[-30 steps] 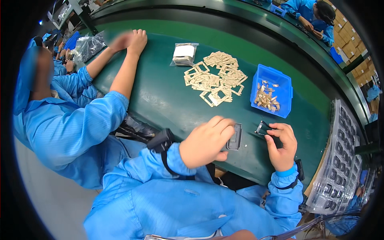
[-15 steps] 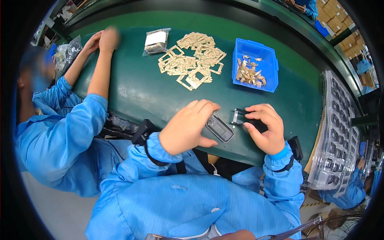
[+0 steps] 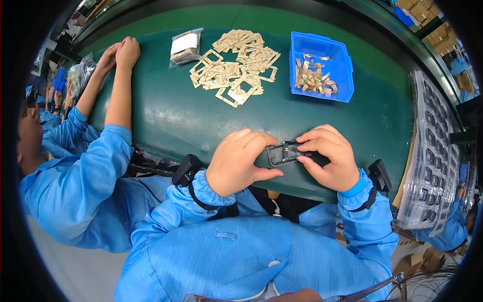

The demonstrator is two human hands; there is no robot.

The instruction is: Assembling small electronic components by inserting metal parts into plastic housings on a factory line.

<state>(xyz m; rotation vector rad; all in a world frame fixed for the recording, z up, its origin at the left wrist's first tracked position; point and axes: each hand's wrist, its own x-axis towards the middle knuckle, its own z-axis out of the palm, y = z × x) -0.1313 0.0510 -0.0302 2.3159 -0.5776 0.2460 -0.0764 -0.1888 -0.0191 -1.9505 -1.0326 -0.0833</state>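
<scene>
A dark plastic casing (image 3: 283,155), open side up, is between my two hands. My left hand (image 3: 239,162) grips its left end; the index fingertip touches the far edge, the thumb sits just off the near side, and the other fingers are partly hidden. My right hand (image 3: 329,157) pinches a small black frame piece (image 3: 303,146) at the casing's right end. The piece now overlaps the casing, and my fingertips cover much of it. Whether it is seated inside cannot be told.
Beyond my hands lies a loose pile of beige rectangular frames (image 3: 236,68). Right of it stands a blue bin (image 3: 322,43) with small curled strips. A clear bag (image 3: 185,48) lies at the back left. Plastic trays (image 3: 427,156) lean at the right. A co-worker's hands (image 3: 121,53) rest at left.
My right hand has brought the small black frame piece left onto the casing. The casing has turned from slanted to nearly level across. The co-worker's hands have barely moved.
</scene>
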